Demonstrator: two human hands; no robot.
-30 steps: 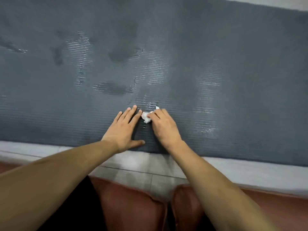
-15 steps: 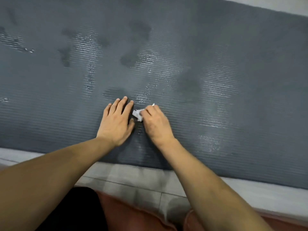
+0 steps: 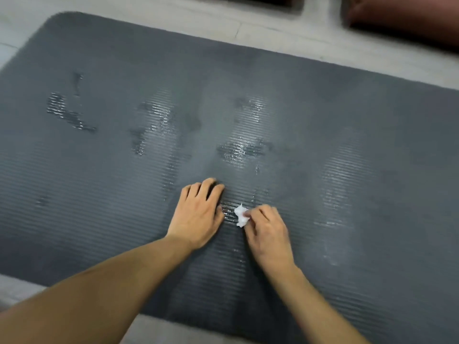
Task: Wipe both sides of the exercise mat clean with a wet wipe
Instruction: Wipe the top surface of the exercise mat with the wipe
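Pinching wipe [image 3: 241, 215], right hand [image 3: 267, 232] beside left hand [image 3: 198, 214] on mat [image 3: 347, 120].

Floor [image 3: 285, 33]: pale grey tiles, grout lines visible. Dark grey ribbed exercise mat [image 3: 372, 145] lies flat on it, rounded corner at far left, wet patches across the middle. Past the mat's far edge, a reddish-brown cushion [image 3: 402, 18] sits on the floor at top right, apart from the mat.
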